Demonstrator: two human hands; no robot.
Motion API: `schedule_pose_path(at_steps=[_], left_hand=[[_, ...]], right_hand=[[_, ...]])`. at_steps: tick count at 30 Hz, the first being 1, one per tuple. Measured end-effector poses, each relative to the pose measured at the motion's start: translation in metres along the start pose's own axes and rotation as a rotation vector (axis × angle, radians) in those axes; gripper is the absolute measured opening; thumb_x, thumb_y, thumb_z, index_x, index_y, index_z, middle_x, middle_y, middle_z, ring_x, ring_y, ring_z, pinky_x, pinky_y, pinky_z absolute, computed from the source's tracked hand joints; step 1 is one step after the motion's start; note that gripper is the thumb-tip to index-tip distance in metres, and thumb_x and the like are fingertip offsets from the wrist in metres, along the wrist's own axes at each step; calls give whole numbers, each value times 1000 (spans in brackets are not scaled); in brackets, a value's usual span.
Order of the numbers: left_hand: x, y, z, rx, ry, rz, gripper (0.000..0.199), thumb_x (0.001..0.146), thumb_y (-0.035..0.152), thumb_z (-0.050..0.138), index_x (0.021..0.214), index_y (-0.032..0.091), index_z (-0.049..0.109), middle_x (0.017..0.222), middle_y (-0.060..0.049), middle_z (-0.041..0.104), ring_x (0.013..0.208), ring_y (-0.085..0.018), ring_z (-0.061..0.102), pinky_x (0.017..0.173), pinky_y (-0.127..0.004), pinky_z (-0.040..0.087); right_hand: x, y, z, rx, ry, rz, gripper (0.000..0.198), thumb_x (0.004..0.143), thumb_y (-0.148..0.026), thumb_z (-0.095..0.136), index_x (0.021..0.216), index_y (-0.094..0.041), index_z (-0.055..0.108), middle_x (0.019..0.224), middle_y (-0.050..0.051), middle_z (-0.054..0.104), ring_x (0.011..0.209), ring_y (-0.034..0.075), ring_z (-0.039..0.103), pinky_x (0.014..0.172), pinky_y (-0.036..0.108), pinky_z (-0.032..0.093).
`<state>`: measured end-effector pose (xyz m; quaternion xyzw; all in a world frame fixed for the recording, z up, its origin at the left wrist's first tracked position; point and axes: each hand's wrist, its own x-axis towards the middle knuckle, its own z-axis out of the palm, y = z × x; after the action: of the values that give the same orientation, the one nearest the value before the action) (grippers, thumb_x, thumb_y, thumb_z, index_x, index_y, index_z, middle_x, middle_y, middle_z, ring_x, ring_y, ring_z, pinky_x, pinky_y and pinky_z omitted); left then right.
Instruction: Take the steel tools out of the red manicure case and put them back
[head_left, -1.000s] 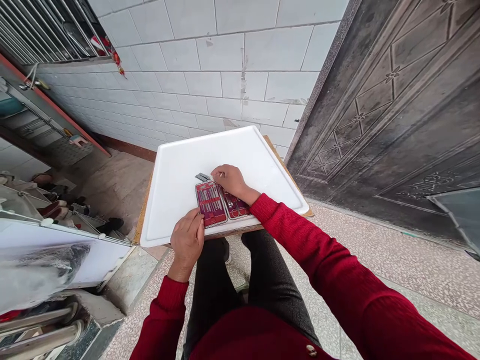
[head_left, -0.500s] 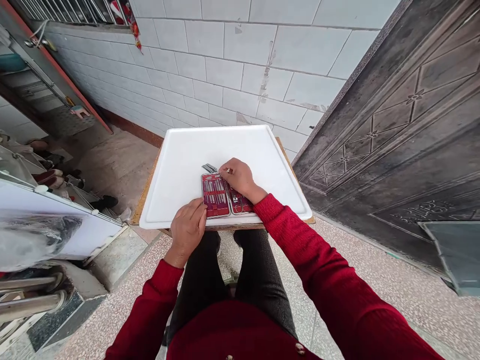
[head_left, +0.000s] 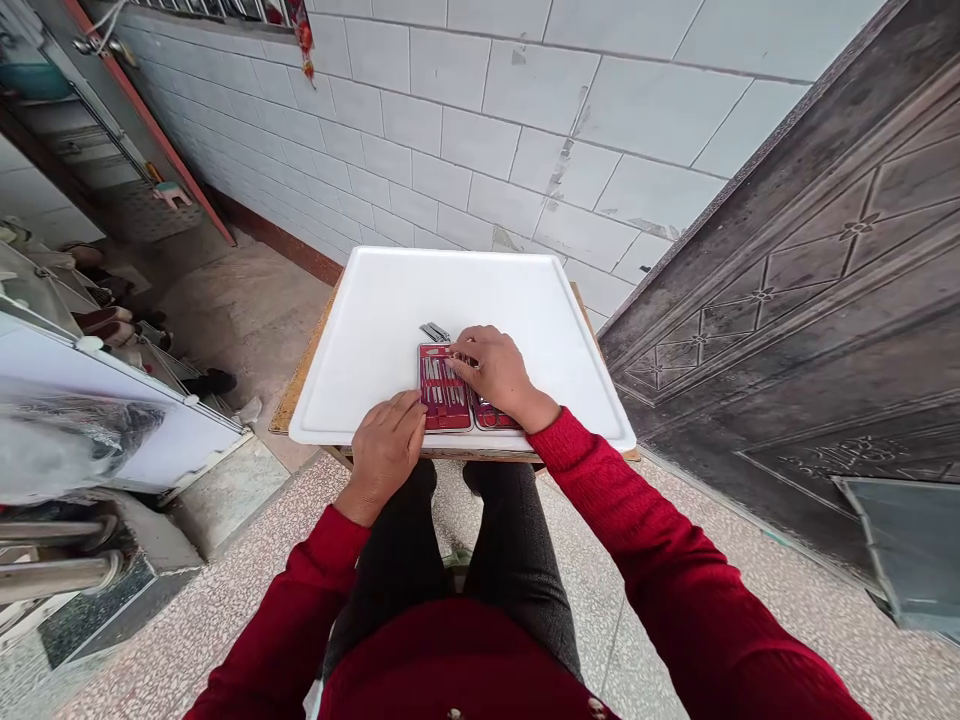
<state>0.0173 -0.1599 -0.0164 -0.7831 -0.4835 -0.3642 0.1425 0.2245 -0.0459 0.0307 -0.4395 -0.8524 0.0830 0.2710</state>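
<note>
On the white tray (head_left: pixel 450 290) atop the bench (head_left: pixel 298 375), we saw the open red tool case (head_left: pixel 445 385) lying flat, left hand (head_left: pixel 386 440) at its left edge, probably to steady it, right hand (head_left: pixel 496 370) curled above, though whether either hand's fingers gripped anything we couldn't tell.

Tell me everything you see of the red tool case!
The red case lies open on the white board, near its front edge. Both halves have pale rims; a red band crosses slim, silvery tools in the left half. The left hand touches its left edge; the right hand hides much of the right half.
</note>
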Motion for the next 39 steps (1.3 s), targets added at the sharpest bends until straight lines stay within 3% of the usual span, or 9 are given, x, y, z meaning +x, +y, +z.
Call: schedule_pose_path(at_steps=[11,17,23,29,39], left_hand=[[-3,-1,3,-41,-43,-54,24,104,19,50,112,21,72,125,-9,76,120,-24,71,99,-41,56],[-4,-2,4,-12,-16,-17,23,103,17,51,114,19,71,126,-10,76,119,-24,71,100,-41,57],[-4,-2,5,0,22,10,21,102,16,53,114,19,70,125,-9,76,118,-24,72,98,-40,57],[-5,-1,5,-11,29,9,19,101,15,55,112,17,70,124,-11,76,117,-25,72,98,-40,57],[-7,-1,5,28,63,34,17,102,14,54,110,18,69,122,-9,77,115,-24,73,96,-39,57]], right_hand=[[-21,-10,-1,-177,-59,-80,32,104,-38,56,117,-19,78,133,13,69,118,31,55,102,47,35],[-23,-12,-3,-107,-34,-82,28,104,-35,56,107,-20,79,121,9,76,117,28,59,105,44,34],[24,-23,-11,-171,-37,-8,25,103,-28,55,99,-18,78,106,9,77,104,25,62,96,39,38],[81,-32,4,-407,-277,169,26,100,-26,54,102,-17,78,111,13,77,102,27,66,84,34,44],[113,-50,6,-546,-515,256,32,89,-9,59,116,-10,75,115,21,76,104,32,72,77,33,53]])
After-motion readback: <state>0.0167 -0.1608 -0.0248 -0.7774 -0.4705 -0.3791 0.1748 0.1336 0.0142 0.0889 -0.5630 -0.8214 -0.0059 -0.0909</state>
